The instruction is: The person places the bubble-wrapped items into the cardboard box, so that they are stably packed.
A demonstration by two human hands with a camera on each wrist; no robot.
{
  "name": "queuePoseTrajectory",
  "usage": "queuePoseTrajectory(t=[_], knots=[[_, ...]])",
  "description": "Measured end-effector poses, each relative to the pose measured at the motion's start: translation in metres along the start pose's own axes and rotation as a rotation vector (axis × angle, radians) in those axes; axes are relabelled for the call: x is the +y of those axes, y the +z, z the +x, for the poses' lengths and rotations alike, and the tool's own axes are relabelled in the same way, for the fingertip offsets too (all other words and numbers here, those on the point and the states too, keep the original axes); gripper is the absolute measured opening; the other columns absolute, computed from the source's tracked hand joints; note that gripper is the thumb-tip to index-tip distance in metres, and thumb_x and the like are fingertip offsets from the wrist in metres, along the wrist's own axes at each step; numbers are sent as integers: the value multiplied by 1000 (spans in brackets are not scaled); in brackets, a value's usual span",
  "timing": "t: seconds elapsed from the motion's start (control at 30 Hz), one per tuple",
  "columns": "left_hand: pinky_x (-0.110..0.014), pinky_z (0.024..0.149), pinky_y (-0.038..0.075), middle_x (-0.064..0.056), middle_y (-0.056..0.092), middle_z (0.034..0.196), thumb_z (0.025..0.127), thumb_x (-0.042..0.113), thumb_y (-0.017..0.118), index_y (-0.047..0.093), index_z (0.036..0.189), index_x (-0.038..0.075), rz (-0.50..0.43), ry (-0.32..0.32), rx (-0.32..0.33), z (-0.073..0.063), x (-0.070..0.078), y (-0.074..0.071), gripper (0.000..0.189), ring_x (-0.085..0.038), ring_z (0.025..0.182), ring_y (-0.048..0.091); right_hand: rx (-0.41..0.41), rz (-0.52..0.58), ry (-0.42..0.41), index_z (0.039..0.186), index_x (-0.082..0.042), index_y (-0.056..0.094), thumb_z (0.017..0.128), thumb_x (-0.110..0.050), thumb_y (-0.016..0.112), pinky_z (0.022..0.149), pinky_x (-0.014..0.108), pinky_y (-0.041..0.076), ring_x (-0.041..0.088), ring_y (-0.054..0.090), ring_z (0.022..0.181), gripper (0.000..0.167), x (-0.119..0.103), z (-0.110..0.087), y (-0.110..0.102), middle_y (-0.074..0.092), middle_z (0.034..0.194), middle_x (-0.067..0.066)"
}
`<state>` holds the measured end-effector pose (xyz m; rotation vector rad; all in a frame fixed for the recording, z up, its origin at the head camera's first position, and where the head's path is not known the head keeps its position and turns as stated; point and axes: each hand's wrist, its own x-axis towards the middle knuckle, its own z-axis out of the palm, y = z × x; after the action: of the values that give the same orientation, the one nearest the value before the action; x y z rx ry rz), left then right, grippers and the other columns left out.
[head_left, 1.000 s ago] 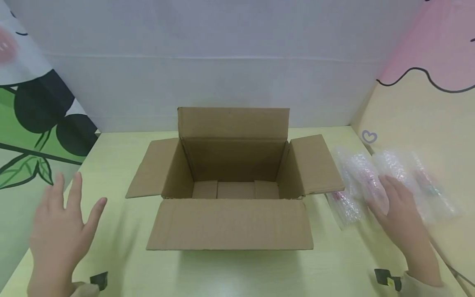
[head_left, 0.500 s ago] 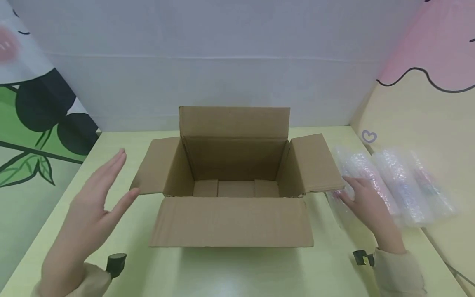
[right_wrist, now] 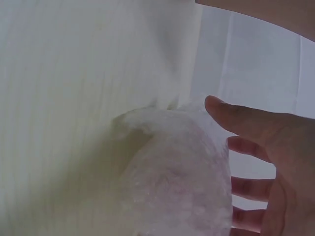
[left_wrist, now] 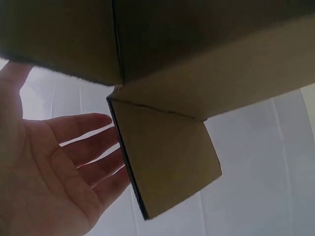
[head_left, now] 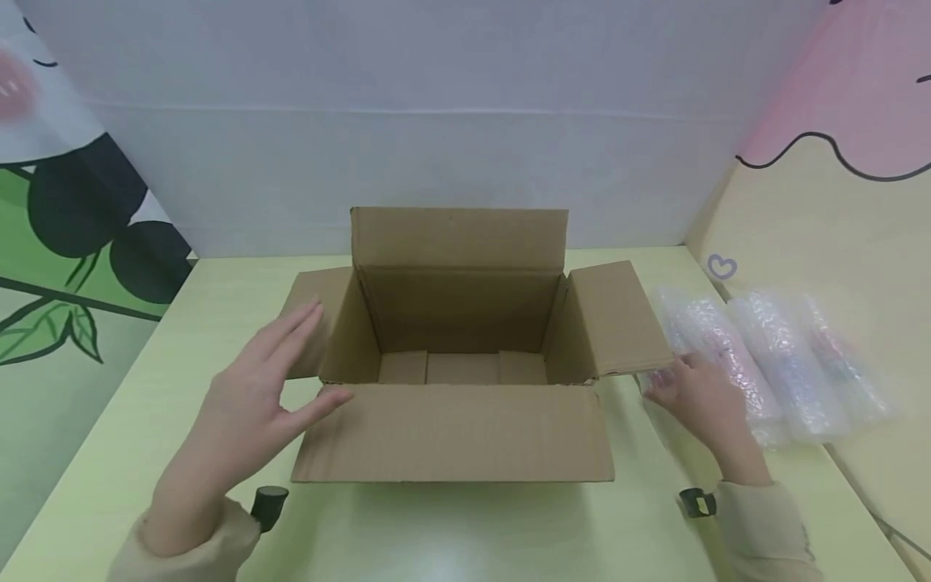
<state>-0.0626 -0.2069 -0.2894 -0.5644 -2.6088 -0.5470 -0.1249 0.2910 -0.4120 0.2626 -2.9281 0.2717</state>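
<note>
Here's the leftmost bubble-wrapped package [right_wrist: 177,187], by the right flap [head_left: 621,319] of the open cardboard box [head_left: 461,311]. The right hand [head_left: 705,408] is at its edge, thumb parted from fingers; I can't tell if it grips. The left hand [head_left: 247,404], fingers extended, holds nothing, over the left flap [head_left: 313,284]. Farther right, more wrapped packages [head_left: 781,372].

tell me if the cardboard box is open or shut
Open: all four top flaps of the cardboard box are folded back from its mouth, and part of its floor shows inside.
</note>
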Motion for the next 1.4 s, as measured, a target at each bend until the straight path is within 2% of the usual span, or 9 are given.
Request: queuePoseTrajectory(t=[0.33, 0.47, 0.6, 0.73, 0.87, 0.97, 1.1, 1.27, 1.4], knots=[[-55, 73, 55, -17, 48, 146, 70, 63, 74, 45, 144, 2, 78, 42, 4, 5, 2, 12, 100, -36, 131, 47, -51, -25, 62, 130, -2, 55, 78, -35, 77, 111, 67, 16, 50, 55, 105, 66, -3, 1, 1, 64, 103, 29], [-51, 67, 56, -18, 49, 145, 66, 71, 72, 47, 142, 1, 117, 41, -10, 2, 3, 17, 106, -37, 130, 47, -41, -12, 70, 132, -5, 51, 82, -31, 72, 99, 70, 33, 49, 58, 94, 60, -2, 1, 1, 65, 96, 27], [-50, 64, 56, -19, 50, 144, 65, 77, 68, 48, 141, 0, 132, 40, -2, -3, 5, 19, 110, -36, 129, 47, -4, 12, 52, 131, 1, 49, 82, -25, 71, 103, 69, 30, 51, 57, 100, 59, 1, 1, 3, 65, 101, 31], [-49, 62, 56, -18, 49, 144, 64, 81, 64, 48, 140, 0, 131, 38, 13, -8, 7, 22, 113, -35, 130, 46, 32, 67, 42, 134, 8, 45, 80, -22, 73, 115, 65, 11, 56, 49, 115, 68, 6, 0, 5, 56, 121, 37], [-47, 58, 55, -17, 49, 144, 64, 84, 61, 49, 140, -1, 123, 40, 38, -13, 8, 23, 114, -34, 130, 46, -1, 137, 44, 133, 10, 45, 81, -23, 72, 115, 64, 6, 54, 55, 109, 67, 9, -1, 3, 58, 118, 37], [-46, 57, 55, -16, 48, 145, 65, 85, 58, 49, 139, -1, 121, 42, 55, -16, 9, 25, 114, -32, 131, 46, -72, 197, 76, 136, 9, 43, 84, -28, 71, 109, 63, 27, 51, 60, 103, 69, 12, -3, -1, 60, 117, 36], [-46, 59, 55, -14, 47, 146, 66, 87, 54, 48, 140, 0, 123, 45, 75, -20, 9, 27, 115, -31, 131, 46, -139, 277, 120, 139, 5, 42, 88, -30, 70, 82, 61, 48, 49, 62, 103, 68, 17, -8, -11, 60, 118, 35], [-46, 62, 56, -13, 47, 146, 69, 87, 49, 47, 141, -1, 119, 61, 111, -25, 9, 30, 114, -31, 131, 46, -65, 363, 127, 139, 2, 44, 89, -20, 68, 77, 60, 51, 53, 63, 98, 60, 21, -16, -29, 59, 118, 37], [-46, 64, 56, -14, 48, 145, 70, 86, 49, 48, 140, -1, 104, 70, 139, -28, 9, 32, 112, -31, 131, 47, 9, 397, 131, 144, -1, 39, 92, -22, 66, 76, 65, 49, 59, 58, 101, 63, 22, -17, -59, 53, 124, 41]])
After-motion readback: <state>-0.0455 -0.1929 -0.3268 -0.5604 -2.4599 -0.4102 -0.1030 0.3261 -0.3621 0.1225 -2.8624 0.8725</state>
